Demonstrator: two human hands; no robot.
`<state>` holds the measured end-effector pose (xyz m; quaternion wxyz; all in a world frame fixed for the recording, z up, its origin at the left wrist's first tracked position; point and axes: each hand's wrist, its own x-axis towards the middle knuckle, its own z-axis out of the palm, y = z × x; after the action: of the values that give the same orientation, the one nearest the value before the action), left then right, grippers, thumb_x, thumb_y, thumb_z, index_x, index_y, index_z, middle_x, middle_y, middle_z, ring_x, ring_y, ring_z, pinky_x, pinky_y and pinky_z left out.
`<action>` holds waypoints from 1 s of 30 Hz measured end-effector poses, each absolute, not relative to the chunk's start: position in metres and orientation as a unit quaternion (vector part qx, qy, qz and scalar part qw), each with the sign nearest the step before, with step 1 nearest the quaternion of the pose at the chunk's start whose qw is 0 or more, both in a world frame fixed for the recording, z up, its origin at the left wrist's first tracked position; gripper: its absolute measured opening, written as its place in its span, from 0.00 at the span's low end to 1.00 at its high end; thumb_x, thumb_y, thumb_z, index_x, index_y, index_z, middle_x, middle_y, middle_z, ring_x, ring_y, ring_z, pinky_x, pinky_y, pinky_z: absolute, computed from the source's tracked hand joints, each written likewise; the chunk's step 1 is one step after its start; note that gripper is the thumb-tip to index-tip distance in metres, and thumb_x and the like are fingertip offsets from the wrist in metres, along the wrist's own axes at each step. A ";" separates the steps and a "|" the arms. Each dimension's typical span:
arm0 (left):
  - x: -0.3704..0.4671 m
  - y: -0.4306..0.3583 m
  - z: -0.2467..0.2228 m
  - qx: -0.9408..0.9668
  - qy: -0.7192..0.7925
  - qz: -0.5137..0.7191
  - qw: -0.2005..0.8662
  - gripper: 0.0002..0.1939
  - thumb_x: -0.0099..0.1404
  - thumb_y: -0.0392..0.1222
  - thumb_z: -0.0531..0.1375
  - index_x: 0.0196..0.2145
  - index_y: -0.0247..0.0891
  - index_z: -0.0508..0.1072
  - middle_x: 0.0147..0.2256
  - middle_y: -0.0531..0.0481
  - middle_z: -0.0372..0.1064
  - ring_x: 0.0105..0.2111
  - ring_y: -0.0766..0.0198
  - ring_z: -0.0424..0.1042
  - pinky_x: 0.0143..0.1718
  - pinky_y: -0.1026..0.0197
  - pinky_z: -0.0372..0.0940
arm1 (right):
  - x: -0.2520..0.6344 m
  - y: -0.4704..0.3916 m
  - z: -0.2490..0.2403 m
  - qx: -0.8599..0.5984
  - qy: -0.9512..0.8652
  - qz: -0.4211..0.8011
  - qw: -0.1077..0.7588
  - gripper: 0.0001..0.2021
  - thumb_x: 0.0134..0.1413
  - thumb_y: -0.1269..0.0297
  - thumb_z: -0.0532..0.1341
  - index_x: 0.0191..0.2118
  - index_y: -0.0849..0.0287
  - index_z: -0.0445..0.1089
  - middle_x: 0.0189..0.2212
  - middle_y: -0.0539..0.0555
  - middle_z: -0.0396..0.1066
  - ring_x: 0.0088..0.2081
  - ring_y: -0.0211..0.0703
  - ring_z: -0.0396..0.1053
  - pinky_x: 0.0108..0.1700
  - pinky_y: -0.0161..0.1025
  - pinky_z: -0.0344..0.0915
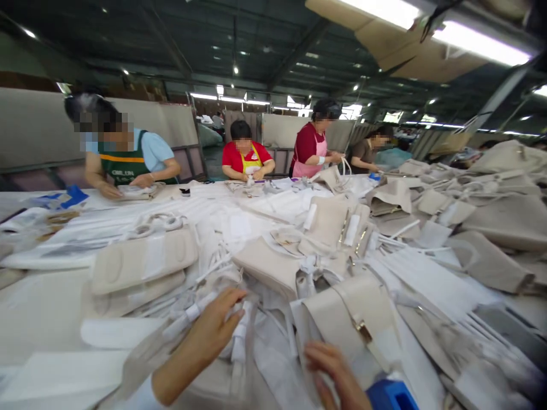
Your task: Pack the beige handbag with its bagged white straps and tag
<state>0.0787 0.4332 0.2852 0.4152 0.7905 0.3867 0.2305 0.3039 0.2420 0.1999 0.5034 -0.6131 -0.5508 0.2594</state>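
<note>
My left hand (213,324) reaches over the heap from the lower left, its thumb and fingers apart. Just beside the fingertips is a strap wrapped in white paper (240,336); whether they touch it I cannot tell. Lower and to the right, my right hand (333,370) is slightly blurred, its fingers curved and spread with nothing seen in them. It is at the lower left side of a beige flap handbag (342,304) with a gold-coloured clasp (363,331). A blue plastic object (391,394), partly cut off by the frame, lies beside that hand.
Beige handbags (145,259) and loose white wrapping (123,330) cover the long table. A higher pile of bag pieces (508,216) rises at the right. Several co-workers, including a person in a green apron (123,165), work along the far side. Lamps (481,42) hang overhead.
</note>
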 end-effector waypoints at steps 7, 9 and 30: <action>0.176 0.364 0.248 0.712 0.464 0.167 0.499 0.39 0.51 0.51 0.63 0.58 0.32 0.62 0.56 0.35 0.61 0.55 0.48 0.64 0.55 0.53 0.63 | 0.496 0.248 0.248 -0.756 -0.347 0.189 0.522 0.45 0.33 0.49 0.71 0.59 0.63 0.62 0.60 0.69 0.60 0.60 0.66 0.59 0.61 0.60 0.57; 0.196 0.352 0.240 0.733 0.476 0.199 0.442 0.44 0.51 0.49 0.65 0.61 0.29 0.57 0.59 0.32 0.56 0.60 0.46 0.57 0.61 0.51 0.56 | 0.520 0.252 0.235 -0.692 -0.359 0.354 0.516 0.42 0.35 0.50 0.71 0.58 0.62 0.64 0.57 0.67 0.65 0.58 0.64 0.63 0.59 0.57 0.60; 0.285 0.342 0.293 0.903 0.399 0.109 0.121 0.24 0.48 0.40 0.69 0.43 0.33 0.71 0.42 0.38 0.73 0.47 0.42 0.70 0.49 0.48 0.60 | 0.479 0.226 0.226 -0.631 -0.429 0.283 0.581 0.34 0.27 0.60 0.73 0.48 0.63 0.71 0.36 0.53 0.77 0.38 0.51 0.71 0.42 0.43 0.67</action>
<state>0.2854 0.3424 0.2932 0.1207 0.9026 0.3986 0.1091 0.4787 0.2261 0.2261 0.5812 -0.6313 -0.4287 0.2826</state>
